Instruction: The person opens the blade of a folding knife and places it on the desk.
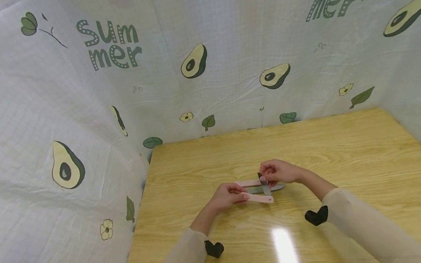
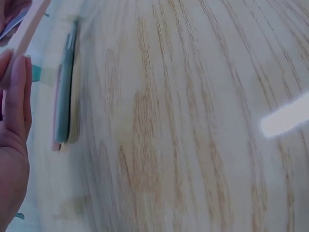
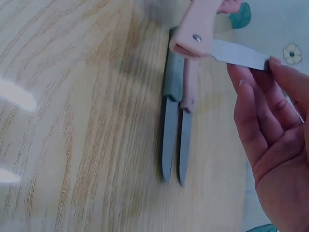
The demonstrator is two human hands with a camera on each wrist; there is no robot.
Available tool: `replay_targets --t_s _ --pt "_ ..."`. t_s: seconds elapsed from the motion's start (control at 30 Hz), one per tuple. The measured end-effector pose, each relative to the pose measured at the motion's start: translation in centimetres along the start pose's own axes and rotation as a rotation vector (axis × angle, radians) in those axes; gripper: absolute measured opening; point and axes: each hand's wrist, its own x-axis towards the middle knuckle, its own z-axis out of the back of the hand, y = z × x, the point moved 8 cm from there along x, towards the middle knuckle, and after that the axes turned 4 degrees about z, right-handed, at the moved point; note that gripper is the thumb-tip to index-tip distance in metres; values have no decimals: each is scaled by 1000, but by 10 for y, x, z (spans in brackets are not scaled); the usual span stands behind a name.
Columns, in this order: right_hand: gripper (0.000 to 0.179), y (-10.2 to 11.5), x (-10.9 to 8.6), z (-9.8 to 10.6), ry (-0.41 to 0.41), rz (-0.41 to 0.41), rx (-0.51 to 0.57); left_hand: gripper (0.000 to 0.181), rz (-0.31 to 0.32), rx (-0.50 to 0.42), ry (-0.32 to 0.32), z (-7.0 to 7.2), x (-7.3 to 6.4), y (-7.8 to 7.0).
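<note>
My left hand grips the pink handle of a folding knife, raised above the table. In the right wrist view its blade stands out sideways from the handle, partly unfolded. My right hand pinches the blade near its tip between thumb and fingers. Beneath, a green-handled knife and a second pink-handled knife lie side by side on the table, blades out. From the left wrist, the green handle shows beside the left hand, while most of the held knife is cut off.
The wooden table reaches around both hands, with a bright light reflection on its near part. A white cloth printed with avocados and leaves hangs behind the table and along its sides.
</note>
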Motion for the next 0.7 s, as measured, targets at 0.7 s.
replay_targets --t_s 0.7 --pt "10 -30 -46 7 -272 71 472 16 -150 -184 -110 27 -7 -2"
